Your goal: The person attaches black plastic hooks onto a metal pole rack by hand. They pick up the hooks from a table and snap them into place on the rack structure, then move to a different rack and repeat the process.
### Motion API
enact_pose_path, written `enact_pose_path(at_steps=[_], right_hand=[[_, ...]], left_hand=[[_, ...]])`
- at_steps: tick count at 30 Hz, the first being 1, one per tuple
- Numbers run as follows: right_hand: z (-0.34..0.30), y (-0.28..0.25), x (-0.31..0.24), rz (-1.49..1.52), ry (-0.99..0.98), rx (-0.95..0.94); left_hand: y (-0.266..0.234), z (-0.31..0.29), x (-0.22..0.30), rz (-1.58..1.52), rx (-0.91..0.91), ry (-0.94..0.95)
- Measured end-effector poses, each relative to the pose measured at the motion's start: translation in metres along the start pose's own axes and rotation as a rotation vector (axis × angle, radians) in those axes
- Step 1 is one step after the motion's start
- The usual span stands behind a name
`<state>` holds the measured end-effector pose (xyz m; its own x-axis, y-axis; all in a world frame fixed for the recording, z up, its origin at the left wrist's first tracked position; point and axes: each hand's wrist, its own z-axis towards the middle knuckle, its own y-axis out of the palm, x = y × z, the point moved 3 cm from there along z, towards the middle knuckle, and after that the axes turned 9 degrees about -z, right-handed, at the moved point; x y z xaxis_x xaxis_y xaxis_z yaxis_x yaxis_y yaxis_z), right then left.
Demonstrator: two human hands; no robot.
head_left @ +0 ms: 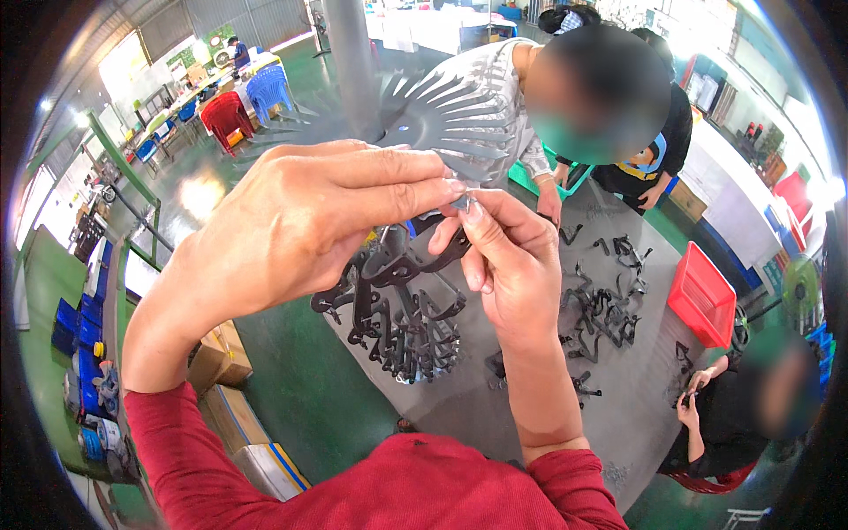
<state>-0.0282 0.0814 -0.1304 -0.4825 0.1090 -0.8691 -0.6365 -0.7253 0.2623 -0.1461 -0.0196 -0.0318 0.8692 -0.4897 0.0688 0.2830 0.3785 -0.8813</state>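
Both hands are raised at the near rim of a round dark rack (406, 124), with thin fins fanning out around a grey pole. My left hand (300, 212) reaches over with its fingers pressed together, the tips on a small grey metal tip (462, 202) at the rim. My right hand (517, 256) is closed beside it, thumb and finger pinching at the same tip. A black curved bracket (449, 254) lies against the right hand's curled fingers. Below my hands hangs a cluster of similar black brackets (406, 331), partly hidden by the left hand.
On the grey table (636, 415) several black brackets (609, 309) lie loose to the right. A red basket (704, 296) stands at its right edge. One person leans in beyond the rack; another works at the lower right. Cardboard boxes (234, 406) stand at left.
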Motion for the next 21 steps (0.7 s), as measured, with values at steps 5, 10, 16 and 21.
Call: enact_pose_path(at_steps=[5, 10, 16, 21], right_hand=[[-0.001, 0.003, 0.000, -0.021, -0.043, 0.084], [-0.005, 0.001, -0.001, -0.009, -0.056, 0.089], [-0.008, -0.014, -0.007, -0.049, -0.028, 0.145], [-0.006, -0.053, -0.002, -0.144, -0.020, 0.225]], left_hand=[[0.002, 0.000, -0.001, 0.017, 0.007, 0.024], [0.004, -0.001, 0.001, 0.027, 0.005, 0.019], [0.001, 0.001, 0.000, 0.054, -0.029, 0.011], [0.001, 0.000, -0.019, 0.119, -0.088, -0.150]])
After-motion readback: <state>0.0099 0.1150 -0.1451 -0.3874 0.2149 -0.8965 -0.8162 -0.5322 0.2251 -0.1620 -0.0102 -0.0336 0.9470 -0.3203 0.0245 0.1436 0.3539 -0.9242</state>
